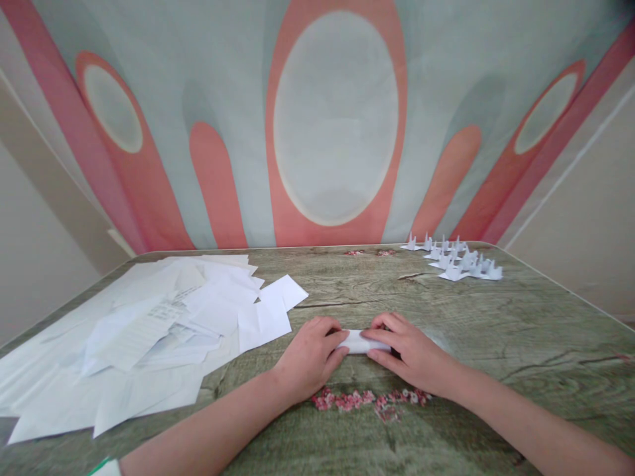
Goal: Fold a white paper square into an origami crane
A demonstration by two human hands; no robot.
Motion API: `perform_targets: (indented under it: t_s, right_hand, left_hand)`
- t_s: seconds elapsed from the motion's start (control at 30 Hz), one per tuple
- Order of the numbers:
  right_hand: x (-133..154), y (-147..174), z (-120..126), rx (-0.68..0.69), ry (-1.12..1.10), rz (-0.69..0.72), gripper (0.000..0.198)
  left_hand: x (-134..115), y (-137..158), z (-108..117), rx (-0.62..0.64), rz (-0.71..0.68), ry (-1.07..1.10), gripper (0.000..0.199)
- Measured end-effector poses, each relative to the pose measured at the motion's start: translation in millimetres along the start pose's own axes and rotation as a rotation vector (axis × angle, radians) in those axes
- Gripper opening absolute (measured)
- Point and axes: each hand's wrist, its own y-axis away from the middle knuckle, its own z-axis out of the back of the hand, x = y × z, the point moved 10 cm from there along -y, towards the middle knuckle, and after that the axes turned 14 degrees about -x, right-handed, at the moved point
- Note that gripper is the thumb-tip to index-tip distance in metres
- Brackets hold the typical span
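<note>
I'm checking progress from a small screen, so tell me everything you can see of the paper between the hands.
The paper is plain white, shaped into a short, narrow strip that looks folded or rolled; its layers are too small to make out. It runs left to right, on the far side of the printed pink flowers. The left hand pinches its left end, the right hand its right, both partly covering it.

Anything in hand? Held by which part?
Yes, a narrow white paper piece: the left hand pinches its left end, the right hand its right end.
</note>
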Motion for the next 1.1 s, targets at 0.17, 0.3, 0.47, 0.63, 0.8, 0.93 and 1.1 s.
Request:
perform_targets:
  t_s: [0.17,0.3,0.47,0.63,0.8,0.93,1.1]
  right_hand:
    - [5,-1,0,-0.016,0.060,0.041,0.032]
    - [4,0,-1,-0.031,0.073,0.043,0.033]
    - [0,0,-1,-0.041,0.059,0.009,0.029]
    - [-4,0,1,-0.075,-0.018,-0.011,0.028]
    - [-9,-1,2,-0.089,-0.074,-0.057,0.027]
    - [-10,-1,2,-0.088,-0.086,-0.077,0.027]
    - [-11,-2,3,-0.093,-0.108,-0.090,0.027]
  left_hand:
    - [-1,0,0,0.001,-0.008,-0.006,0.025]
    - [-1,-1,1,-0.007,-0.013,-0.003,0.025]
    - [-2,-1,2,-0.018,-0.010,0.003,0.025]
    - [-3,-2,4,-0.022,-0.019,0.001,0.024]
    - [-3,2,1,-0.018,-0.033,-0.043,0.026]
    - [-5,4,-4,-0.018,-0.075,-0.047,0.030]
    - [-5,4,-4,-0.029,-0.087,-0.034,0.031]
